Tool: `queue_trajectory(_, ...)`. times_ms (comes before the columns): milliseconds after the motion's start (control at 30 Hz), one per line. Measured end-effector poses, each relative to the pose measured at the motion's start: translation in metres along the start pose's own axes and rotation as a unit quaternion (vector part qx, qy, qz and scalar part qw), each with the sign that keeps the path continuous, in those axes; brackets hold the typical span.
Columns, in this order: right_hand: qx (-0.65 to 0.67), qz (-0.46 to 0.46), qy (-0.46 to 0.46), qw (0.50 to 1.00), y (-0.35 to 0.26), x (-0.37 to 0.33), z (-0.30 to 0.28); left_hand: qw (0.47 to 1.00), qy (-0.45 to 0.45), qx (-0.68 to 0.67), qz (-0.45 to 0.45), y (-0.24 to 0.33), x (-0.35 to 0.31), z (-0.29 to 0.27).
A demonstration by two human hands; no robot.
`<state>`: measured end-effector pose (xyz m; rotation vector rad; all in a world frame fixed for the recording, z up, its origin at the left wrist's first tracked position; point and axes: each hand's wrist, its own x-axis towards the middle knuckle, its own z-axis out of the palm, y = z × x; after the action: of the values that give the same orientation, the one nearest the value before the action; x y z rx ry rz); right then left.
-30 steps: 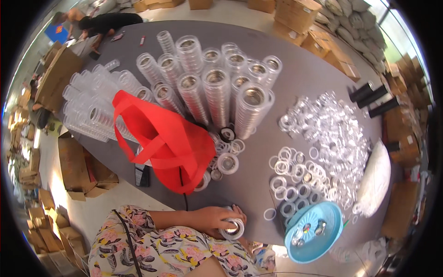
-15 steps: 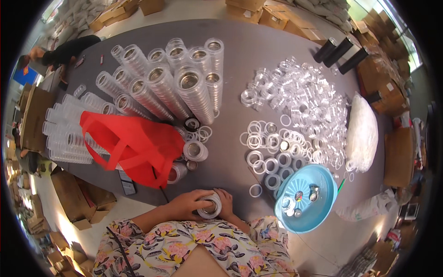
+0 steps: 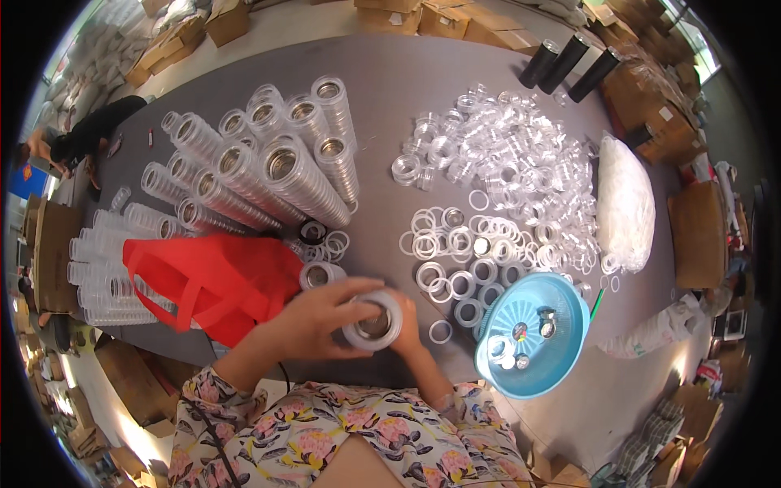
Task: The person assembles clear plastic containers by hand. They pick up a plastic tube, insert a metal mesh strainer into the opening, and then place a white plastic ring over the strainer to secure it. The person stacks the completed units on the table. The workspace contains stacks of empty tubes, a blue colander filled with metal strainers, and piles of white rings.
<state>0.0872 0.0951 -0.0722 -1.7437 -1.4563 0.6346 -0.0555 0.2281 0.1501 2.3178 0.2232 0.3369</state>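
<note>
Between my two hands is a short stack of clear round plastic cases, its open top ring facing up toward me. My left hand grips it from the left, with fingers reaching over the rim. My right hand wraps the far right side, its fingers partly hidden behind the stack. Just beyond my left hand stands another short case stack, beside a red fabric bag. White rings and grey rings lie to the right of my hands.
Tall stacks of clear cases lean at the left. Loose clear cases are heaped at the right, near a white plastic sack. A light-blue basket overhangs the table's near edge. Black cylinders stand far right. A person bends at the far left.
Both hands have lifted the case stack away from my body and over the table. The view has shifted slightly, so the tabletop things appear farther left.
</note>
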Motion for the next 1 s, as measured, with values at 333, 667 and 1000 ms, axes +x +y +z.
queue_trajectory(333,-0.005,-0.121,0.205,0.971,0.005,0.234,-0.088,0.983,0.025,0.175,0.058,-0.015,0.179,-0.121)
queue_trajectory(667,0.029,-0.114,0.183,0.976,0.027,0.385,-0.082,0.959,-0.01,0.282,0.008,-0.119,0.25,-0.202)
queue_trajectory(1000,0.029,-0.107,0.13,0.985,0.046,0.47,-0.032,0.965,0.016,0.244,-0.098,-0.215,0.258,-0.245)
